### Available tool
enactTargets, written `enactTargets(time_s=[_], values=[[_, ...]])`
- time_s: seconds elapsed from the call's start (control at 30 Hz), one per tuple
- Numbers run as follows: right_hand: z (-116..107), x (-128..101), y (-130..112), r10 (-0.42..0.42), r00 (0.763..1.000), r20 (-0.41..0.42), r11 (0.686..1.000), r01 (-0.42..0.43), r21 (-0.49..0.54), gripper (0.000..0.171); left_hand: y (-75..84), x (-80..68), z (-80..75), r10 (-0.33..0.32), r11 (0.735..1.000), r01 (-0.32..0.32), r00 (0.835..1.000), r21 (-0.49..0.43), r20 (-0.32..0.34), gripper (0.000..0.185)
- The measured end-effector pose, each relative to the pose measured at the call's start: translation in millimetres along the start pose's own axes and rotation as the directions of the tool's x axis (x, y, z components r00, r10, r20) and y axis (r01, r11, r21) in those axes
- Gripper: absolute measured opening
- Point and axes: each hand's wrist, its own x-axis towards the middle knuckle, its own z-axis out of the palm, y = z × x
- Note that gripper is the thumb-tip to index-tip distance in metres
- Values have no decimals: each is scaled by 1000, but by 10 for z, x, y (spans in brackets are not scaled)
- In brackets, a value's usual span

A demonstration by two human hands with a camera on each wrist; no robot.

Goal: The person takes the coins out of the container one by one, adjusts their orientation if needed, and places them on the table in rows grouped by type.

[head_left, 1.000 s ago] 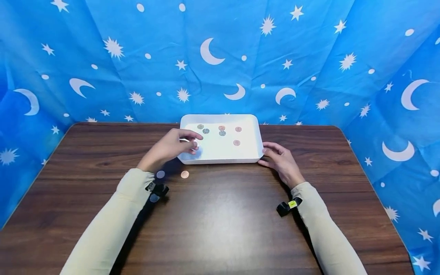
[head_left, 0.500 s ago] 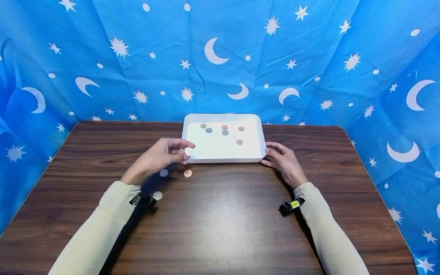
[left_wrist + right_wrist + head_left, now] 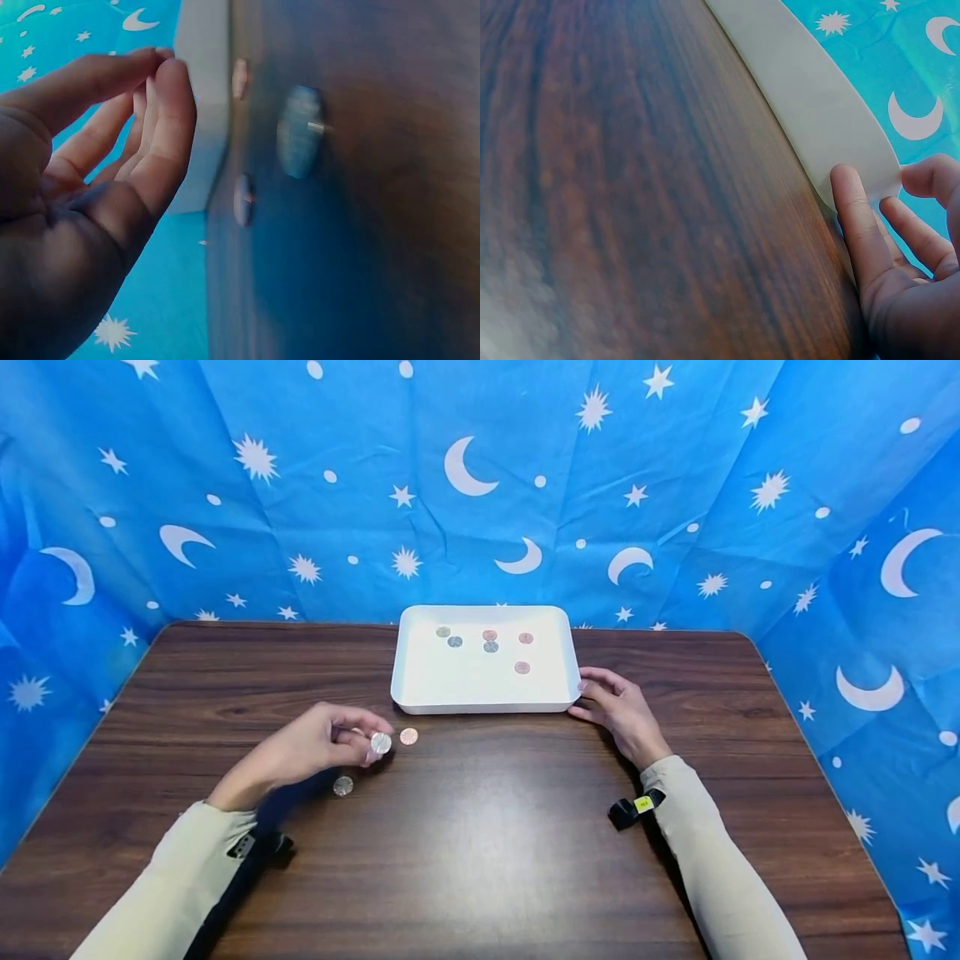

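The shallow, white, rectangular tray [image 3: 465, 685] stands at the far edge of the dark brown wood-grain table [image 3: 487, 827]. Inside it lie six round metal coins [image 3: 491, 647], three coppery and three greyish, most toward the tray's far wall. The left hand [image 3: 309, 747] is in front of the tray's near left corner, apart from it; its fingers are narrow — thumb and fingertips pinch a round silver-coloured coin [image 3: 381, 743]. Three further coins lie nearby on the table's near side of the tray: a round copper-coloured coin [image 3: 408, 737], a round silvery coin [image 3: 243, 200] partly hidden by the hand in the head view, and a round dull-silver coin [image 3: 343, 786], farthest from the tray. The right hand [image 3: 621, 714] touches the tray's near right corner, fingers spread — tips resting against the outer wall.
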Motion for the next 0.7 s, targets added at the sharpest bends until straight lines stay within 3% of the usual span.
enactTargets(time_s=[0.27,0.47,0.7], values=[[-8,-4,1,5,1000,-3,1000,-5,10,44,-66,-9,151,36,992,-51,991,117,126,26],[-10,-11,-8,5,1000,-7,1000,-5,4,44,-23,73,246,6,973,-33,993,228,120,24],[-3,-6,-13,0,1000,-5,1000,0,11,43,-24,101,311,57,938,-82,995,337,83,26]])
